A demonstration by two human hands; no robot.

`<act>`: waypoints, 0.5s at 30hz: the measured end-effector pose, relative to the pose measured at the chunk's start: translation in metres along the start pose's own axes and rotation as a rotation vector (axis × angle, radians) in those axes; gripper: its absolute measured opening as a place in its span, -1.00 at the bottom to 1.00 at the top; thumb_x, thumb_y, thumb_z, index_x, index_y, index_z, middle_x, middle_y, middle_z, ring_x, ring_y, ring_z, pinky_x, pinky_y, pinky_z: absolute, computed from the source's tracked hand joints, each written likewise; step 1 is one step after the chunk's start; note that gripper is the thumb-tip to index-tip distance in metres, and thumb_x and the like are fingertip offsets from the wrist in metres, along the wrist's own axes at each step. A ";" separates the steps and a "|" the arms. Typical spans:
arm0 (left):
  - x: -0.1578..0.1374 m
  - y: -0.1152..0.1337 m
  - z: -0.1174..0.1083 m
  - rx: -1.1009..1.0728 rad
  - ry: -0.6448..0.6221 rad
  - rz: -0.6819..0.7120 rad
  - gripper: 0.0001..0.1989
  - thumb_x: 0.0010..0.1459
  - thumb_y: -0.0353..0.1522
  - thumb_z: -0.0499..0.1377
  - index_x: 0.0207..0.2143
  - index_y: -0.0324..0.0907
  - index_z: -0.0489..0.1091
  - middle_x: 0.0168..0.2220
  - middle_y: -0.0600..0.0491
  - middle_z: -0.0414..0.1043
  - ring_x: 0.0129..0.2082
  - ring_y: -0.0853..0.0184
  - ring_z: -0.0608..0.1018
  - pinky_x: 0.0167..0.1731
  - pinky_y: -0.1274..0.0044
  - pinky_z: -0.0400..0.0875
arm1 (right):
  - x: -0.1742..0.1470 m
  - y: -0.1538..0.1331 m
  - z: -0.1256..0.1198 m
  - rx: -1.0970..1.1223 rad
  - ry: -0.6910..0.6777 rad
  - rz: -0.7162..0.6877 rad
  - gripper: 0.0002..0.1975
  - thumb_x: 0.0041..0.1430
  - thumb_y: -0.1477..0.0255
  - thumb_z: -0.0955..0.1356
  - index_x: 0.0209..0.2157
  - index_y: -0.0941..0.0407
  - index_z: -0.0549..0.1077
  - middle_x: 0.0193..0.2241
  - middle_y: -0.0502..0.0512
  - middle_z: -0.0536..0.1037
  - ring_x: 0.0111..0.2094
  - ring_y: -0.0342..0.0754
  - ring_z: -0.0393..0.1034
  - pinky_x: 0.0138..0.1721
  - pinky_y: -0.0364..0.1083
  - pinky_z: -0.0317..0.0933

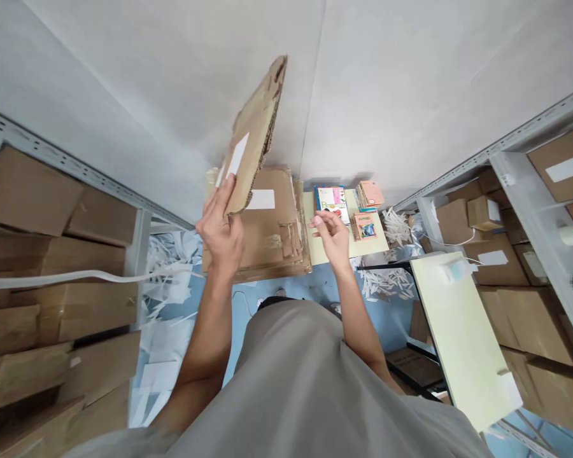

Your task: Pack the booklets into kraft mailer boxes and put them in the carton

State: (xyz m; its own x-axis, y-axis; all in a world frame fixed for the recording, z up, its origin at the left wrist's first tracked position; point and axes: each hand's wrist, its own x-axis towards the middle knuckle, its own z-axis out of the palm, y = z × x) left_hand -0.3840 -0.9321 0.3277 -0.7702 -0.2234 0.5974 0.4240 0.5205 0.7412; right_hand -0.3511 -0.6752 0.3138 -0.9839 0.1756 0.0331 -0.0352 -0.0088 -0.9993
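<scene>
My left hand (223, 222) grips a flattened cardboard box (255, 140) by its lower edge and holds it up, tilted, in front of the wall. A white label shows on its face. Below it, a stack of flattened cardboard (262, 232) lies on the table, its top sheet carrying another white label. My right hand (332, 236) hovers just right of that stack, loosely curled, with no object visible in it. Near its fingers lies a book with a white and blue cover (333, 198). Two small piles, one of pink-covered booklets (371, 193) and one of picture booklets (365, 227), sit farther right.
Shelves packed with cardboard boxes (100, 254) stand on the left, and more boxes (535, 318) fill the right shelf. Shredded white paper (172, 267) covers the floor at both sides. A pale side table (463, 343) stands at my right. A white cable (76, 277) crosses the left.
</scene>
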 end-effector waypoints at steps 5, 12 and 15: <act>-0.013 0.039 0.074 -0.258 -0.147 -0.179 -0.46 0.48 0.07 0.28 0.14 -0.18 0.66 0.00 -0.08 0.77 0.15 0.08 0.75 0.27 0.29 0.63 | -0.007 0.015 -0.105 -0.138 0.317 -0.041 -0.45 0.29 -0.11 0.51 0.01 0.05 0.62 -0.01 0.24 0.73 0.03 0.13 0.66 0.01 0.08 0.61; -0.081 0.106 0.188 -0.525 -0.703 -0.436 -0.32 0.16 0.27 0.44 -0.16 -0.18 0.64 -0.16 -0.08 0.75 -0.10 0.04 0.74 -0.04 0.28 0.70 | -0.094 0.041 -0.291 -0.370 0.776 0.008 -0.32 0.25 -0.10 0.50 0.17 0.11 0.61 0.23 0.41 0.64 0.28 0.28 0.55 0.26 0.25 0.52; -0.108 0.147 0.238 -0.665 -0.930 -0.523 -0.26 0.06 0.26 0.51 -0.06 -0.18 0.64 -0.07 -0.11 0.76 -0.06 0.03 0.74 -0.03 0.27 0.70 | -0.146 0.042 -0.366 -0.368 0.898 0.028 -0.27 0.26 -0.10 0.51 0.27 0.09 0.57 0.30 0.40 0.61 0.32 0.27 0.53 0.29 0.23 0.51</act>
State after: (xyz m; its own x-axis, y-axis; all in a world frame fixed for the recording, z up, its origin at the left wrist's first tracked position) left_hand -0.3519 -0.6351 0.2996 -0.8475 0.5280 -0.0546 -0.0831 -0.0304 0.9961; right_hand -0.1446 -0.3407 0.2612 -0.4775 0.8677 0.1381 0.1938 0.2573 -0.9467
